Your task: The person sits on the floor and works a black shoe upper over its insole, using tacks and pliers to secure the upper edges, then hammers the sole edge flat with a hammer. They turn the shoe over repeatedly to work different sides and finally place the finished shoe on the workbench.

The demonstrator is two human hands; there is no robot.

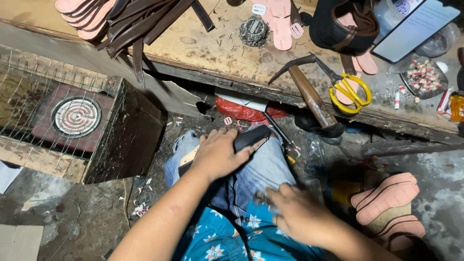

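Note:
My left hand (218,153) presses down on a dark sandal piece (251,137) that rests on my knee, over blue jeans. A tan sole edge shows under the hand at its left side. My right hand (300,215) is lower right, blurred, with its fingers closed around a small metallic thing (263,199) that I cannot make out. A thin dark tool (278,130) sticks out past the sandal piece toward the bench.
A worn wooden bench (212,43) runs across the top with a hammer (311,96), yellow-handled scissors (349,89), dark straps (140,21), pink soles (280,21) and a phone (415,26). A wire-covered round heater (76,116) stands left. Stacked pink soles (389,198) lie right.

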